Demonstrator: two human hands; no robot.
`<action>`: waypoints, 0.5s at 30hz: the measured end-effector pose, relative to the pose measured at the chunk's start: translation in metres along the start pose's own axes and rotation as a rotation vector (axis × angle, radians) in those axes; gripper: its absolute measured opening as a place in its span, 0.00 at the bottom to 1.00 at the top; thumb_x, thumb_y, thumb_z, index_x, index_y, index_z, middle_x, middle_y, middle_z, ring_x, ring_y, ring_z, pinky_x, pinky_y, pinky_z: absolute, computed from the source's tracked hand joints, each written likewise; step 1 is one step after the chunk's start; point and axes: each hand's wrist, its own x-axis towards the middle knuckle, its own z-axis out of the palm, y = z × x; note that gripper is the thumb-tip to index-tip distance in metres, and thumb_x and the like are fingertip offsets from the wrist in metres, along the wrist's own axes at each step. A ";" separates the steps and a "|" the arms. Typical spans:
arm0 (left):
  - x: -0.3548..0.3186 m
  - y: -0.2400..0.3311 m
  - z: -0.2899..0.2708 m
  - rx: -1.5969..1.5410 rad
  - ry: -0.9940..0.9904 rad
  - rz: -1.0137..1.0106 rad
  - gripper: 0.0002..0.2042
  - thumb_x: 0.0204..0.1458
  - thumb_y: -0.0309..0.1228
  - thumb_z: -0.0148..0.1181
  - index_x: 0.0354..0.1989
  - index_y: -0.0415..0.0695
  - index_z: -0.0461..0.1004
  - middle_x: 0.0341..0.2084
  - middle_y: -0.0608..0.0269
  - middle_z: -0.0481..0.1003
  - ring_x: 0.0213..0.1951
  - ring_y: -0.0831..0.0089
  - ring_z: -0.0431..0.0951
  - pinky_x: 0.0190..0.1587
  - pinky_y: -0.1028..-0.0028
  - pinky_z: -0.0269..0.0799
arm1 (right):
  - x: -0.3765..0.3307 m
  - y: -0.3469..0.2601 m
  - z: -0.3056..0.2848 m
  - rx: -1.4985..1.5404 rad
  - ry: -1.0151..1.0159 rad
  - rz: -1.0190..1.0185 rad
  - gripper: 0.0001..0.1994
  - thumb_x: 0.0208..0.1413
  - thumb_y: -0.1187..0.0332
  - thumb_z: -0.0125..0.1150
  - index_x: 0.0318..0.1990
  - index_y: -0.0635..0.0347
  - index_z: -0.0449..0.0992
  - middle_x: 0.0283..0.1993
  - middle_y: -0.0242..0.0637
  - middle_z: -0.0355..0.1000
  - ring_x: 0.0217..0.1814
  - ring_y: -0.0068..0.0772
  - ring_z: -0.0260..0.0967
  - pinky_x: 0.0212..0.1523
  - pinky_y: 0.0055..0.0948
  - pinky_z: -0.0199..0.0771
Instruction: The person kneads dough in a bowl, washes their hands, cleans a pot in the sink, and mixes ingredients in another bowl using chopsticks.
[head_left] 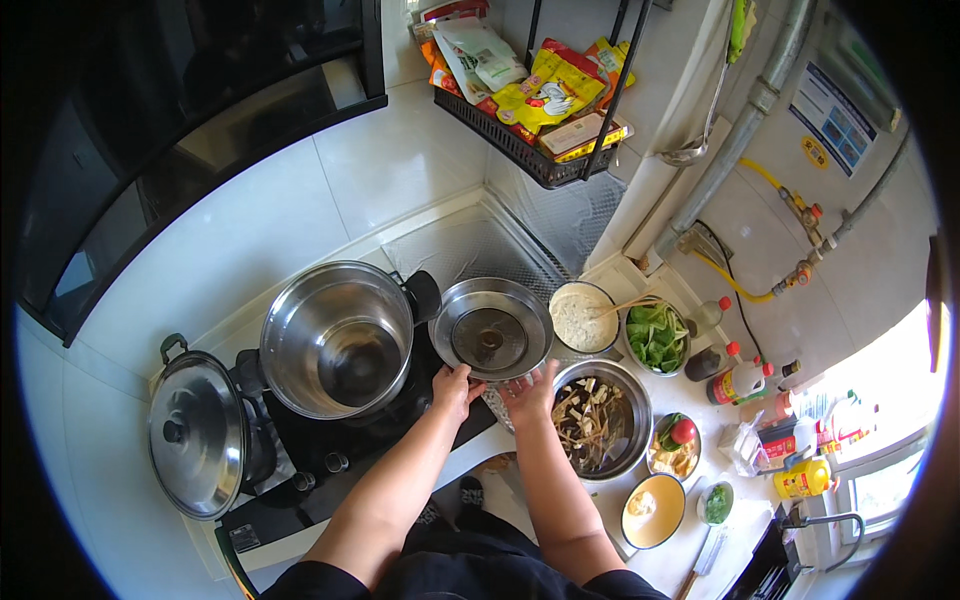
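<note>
Left hand grip: the left hand [455, 388] has fingers curled up over the near rim of the round shallow steel pan [491, 329], grasping its lower left edge.
Right hand grip: the right hand [530, 392] is clasped on the same rim, lower right, thumb toward the pan's centre.
Pan held: grey, round, shallow, with a dark disc and small knob showing at its middle; whether this is a lid resting inside it cannot be told.
Pan position: held level between both hands, above the right end of the black gas stove [330, 450], just beside the deep steel pot [338, 338].
Deep pot: empty and shiny, standing on the stove, black handle toward the pan.
Lidded pot: a steel lid with a dark knob [195, 433] sits at the stove's left.
On the white counter [700, 545]: a steel bowl of sliced brown and pale strips [598, 420] just beside the right hand; a bowl of white batter with chopsticks [582, 318]; a bowl of green leaves [656, 338]; a yellow bowl [652, 510].
</note>
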 end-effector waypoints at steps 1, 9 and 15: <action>0.008 -0.002 0.002 -0.011 -0.011 0.003 0.09 0.53 0.29 0.50 0.42 0.44 0.65 0.30 0.60 0.72 0.27 0.70 0.75 0.29 0.71 0.77 | 0.007 0.004 0.000 -0.106 0.016 -0.046 0.18 0.59 0.56 0.48 0.53 0.51 0.62 0.44 0.35 0.65 0.42 0.33 0.63 0.40 0.34 0.66; 0.028 -0.007 -0.004 -0.051 -0.063 0.023 0.11 0.56 0.33 0.51 0.45 0.45 0.64 0.38 0.61 0.70 0.35 0.66 0.73 0.35 0.66 0.75 | 0.044 0.020 -0.007 -0.251 0.007 -0.109 0.06 0.57 0.69 0.51 0.42 0.52 0.64 0.37 0.30 0.64 0.34 0.31 0.61 0.40 0.37 0.67; -0.005 0.003 -0.013 0.127 0.160 -0.081 0.33 0.51 0.41 0.59 0.62 0.44 0.53 0.41 0.64 0.69 0.34 0.73 0.70 0.36 0.70 0.69 | 0.011 0.021 0.004 -0.491 0.296 -0.085 0.24 0.52 0.71 0.56 0.57 0.53 0.57 0.43 0.34 0.64 0.37 0.31 0.63 0.41 0.35 0.65</action>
